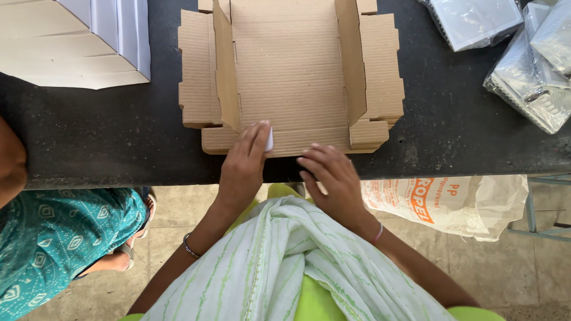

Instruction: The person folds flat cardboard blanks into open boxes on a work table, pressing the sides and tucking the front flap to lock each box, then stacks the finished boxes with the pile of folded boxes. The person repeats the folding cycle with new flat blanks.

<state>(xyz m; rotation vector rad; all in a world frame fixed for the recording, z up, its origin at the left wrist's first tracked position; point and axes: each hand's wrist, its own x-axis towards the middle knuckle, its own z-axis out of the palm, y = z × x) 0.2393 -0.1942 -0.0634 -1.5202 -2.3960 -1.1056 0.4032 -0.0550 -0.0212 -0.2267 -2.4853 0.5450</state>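
A brown cardboard box blank (290, 65) lies on the dark table (107, 135), its two long side flaps folded upright and its front flap flat at the near edge. My left hand (243, 167) rests on that front flap at the left, with a small white object (269, 139) at its fingertips. My right hand (329, 177) sits at the table's near edge just below the flap, fingers curled and apart, holding nothing that I can see.
Flat white sheets (60, 42) lie at the back left. Clear plastic-wrapped packs (535, 69) sit at the back right. Another person in teal patterned clothing (48, 245) stands at my left. A white printed sack (451, 202) hangs under the table.
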